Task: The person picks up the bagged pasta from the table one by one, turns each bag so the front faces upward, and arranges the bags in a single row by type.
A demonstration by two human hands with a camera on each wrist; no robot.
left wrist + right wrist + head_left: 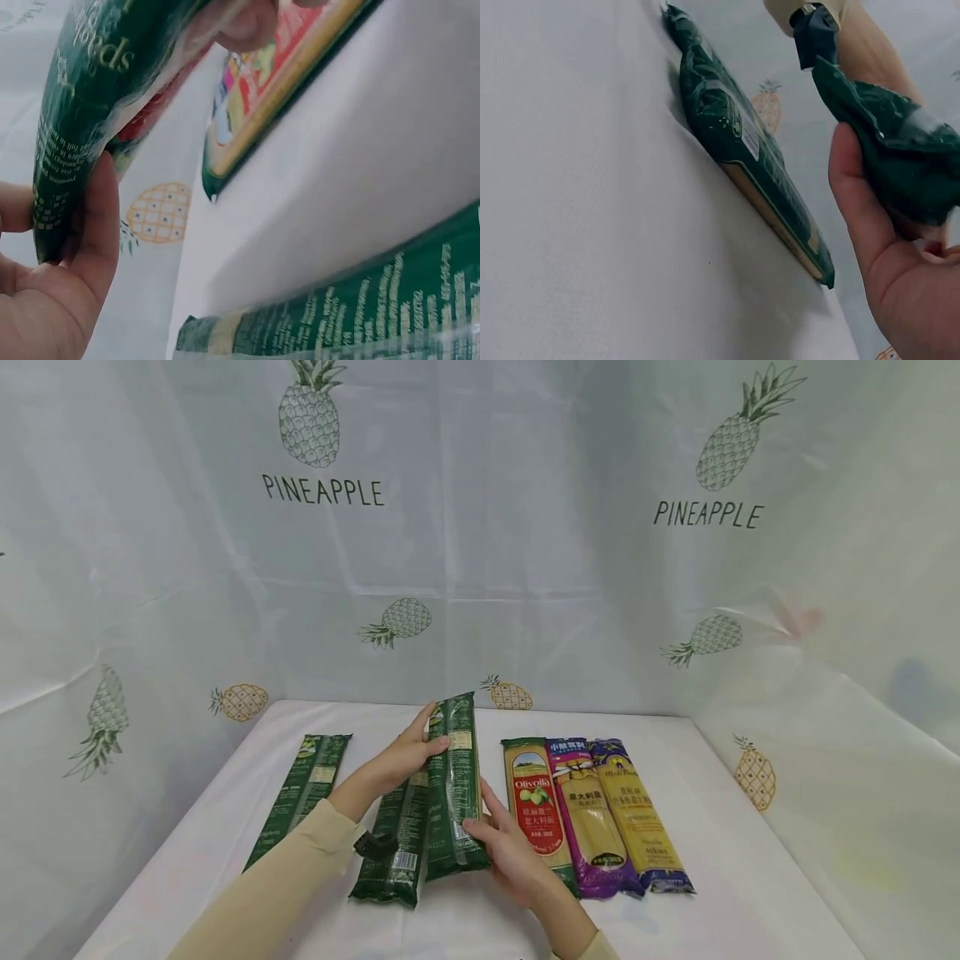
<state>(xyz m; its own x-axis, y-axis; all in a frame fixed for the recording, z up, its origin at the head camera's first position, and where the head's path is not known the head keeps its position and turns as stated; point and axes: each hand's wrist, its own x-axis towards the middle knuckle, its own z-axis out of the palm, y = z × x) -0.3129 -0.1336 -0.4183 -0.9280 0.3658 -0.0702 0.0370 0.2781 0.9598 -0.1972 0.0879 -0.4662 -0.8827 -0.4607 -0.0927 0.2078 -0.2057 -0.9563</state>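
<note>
Both hands hold one green spaghetti pack [452, 785], back label up and tilted above the table. My left hand [405, 756] grips its upper left edge, thumb on the label side. At the lower right edge, my right hand [510, 856] grips with the thumb over the front. In the left wrist view, the pack's end [56, 217] sits between thumb and fingers; some red shows on its other face. The right wrist view shows its crinkled lower end [907, 165]. Just left of it, a second green pack [405, 843] lies on the table, partly covered.
Another green pack [296, 793] lies at the left of the white-covered table [735, 860]. On the right, side by side, are a red-labelled pasta pack [535, 802], a purple one [592, 814] and a yellow one [641, 814]. A pineapple-print curtain [510, 568] hangs behind.
</note>
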